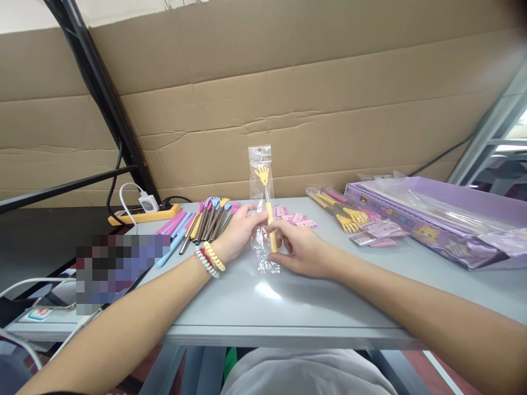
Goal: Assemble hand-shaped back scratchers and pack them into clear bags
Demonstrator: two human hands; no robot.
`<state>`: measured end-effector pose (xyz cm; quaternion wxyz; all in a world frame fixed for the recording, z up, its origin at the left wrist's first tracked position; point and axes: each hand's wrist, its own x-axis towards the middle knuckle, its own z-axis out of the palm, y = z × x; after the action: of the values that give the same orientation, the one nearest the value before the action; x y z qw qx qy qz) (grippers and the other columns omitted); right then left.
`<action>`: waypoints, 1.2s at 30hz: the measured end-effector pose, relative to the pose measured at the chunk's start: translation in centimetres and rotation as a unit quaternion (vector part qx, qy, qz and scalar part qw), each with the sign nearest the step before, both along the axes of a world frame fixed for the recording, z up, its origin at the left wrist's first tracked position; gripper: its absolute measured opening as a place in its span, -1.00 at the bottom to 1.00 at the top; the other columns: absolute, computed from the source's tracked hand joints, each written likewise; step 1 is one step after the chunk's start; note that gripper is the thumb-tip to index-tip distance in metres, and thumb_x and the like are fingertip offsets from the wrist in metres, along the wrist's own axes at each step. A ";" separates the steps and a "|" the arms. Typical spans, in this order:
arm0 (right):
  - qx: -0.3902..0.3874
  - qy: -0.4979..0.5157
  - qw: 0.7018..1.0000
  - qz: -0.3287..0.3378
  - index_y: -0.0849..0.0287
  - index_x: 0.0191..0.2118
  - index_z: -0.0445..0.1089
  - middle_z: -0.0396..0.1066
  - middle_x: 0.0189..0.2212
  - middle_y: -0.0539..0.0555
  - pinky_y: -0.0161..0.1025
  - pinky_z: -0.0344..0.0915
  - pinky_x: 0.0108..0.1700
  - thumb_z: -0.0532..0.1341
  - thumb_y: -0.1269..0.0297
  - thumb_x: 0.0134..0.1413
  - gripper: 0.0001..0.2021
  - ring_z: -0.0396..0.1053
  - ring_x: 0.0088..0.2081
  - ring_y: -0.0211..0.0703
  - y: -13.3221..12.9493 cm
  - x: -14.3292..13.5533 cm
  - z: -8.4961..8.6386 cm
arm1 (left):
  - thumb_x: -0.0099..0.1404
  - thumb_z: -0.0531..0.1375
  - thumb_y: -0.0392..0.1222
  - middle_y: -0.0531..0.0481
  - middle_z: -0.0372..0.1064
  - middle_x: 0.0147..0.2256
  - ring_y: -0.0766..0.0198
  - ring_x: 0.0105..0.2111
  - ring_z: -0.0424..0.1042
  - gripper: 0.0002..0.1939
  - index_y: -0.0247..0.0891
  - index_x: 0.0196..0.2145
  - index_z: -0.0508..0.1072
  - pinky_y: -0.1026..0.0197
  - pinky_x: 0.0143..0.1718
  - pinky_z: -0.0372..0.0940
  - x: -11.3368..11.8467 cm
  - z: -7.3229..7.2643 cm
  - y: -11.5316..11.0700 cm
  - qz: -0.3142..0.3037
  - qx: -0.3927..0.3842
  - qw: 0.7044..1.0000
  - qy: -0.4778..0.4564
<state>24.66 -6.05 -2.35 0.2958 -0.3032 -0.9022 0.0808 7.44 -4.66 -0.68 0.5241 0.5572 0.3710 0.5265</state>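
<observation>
Head view: the yellow back scratcher [269, 209] lies directly between the fingers of both hands, raised above the counter [329, 307]. Its long axis points away from the person, with the hand-shaped head at the far end, leaning slightly to the left. Neither hand is nearer, as both are in contact. The left hand [236, 233] has its thumb and fingers closed on the upper handle; the right hand [307, 249] has its thumb and index finger closed around the handle's lower end. Grip force cannot be told.

A clear plastic sleeve [254, 186] extends beyond both ends of the scratcher; whether the scratcher lies inside it or against it cannot be confirmed from here.

Materials: smooth yellow handle, thin shiny metal shaft, moulded head with splayed prongs; the sleeve is thin, glossy and creased.

Left of the left fingers: a row of loose back scratchers [212, 219] with dark shafts and coloured heads. Just beyond the right fingers: small flat pink printed cards [294, 218]. Farther right: bagged back scratchers [341, 214], then a shallow purple printed box [411, 219].
</observation>
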 end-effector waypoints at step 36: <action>0.256 -0.071 0.962 0.061 0.21 -0.16 0.30 0.37 -0.17 0.22 -0.13 0.24 -0.19 0.23 0.19 -0.01 -0.71 0.30 -0.17 -0.03 0.0 0.3 0.7 | 0.03 0.31 -0.13 0.10 0.31 -0.57 0.38 -0.56 0.34 -0.73 -0.32 -0.44 0.31 0.28 -0.48 0.27 -0.6 1.1 -0.2 -0.016 0.031 0.999 -0.006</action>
<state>24.93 -6.03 -1.66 0.2933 -0.1669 -0.9282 -0.1566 6.85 -4.89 0.40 0.5170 0.5760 0.3419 0.5330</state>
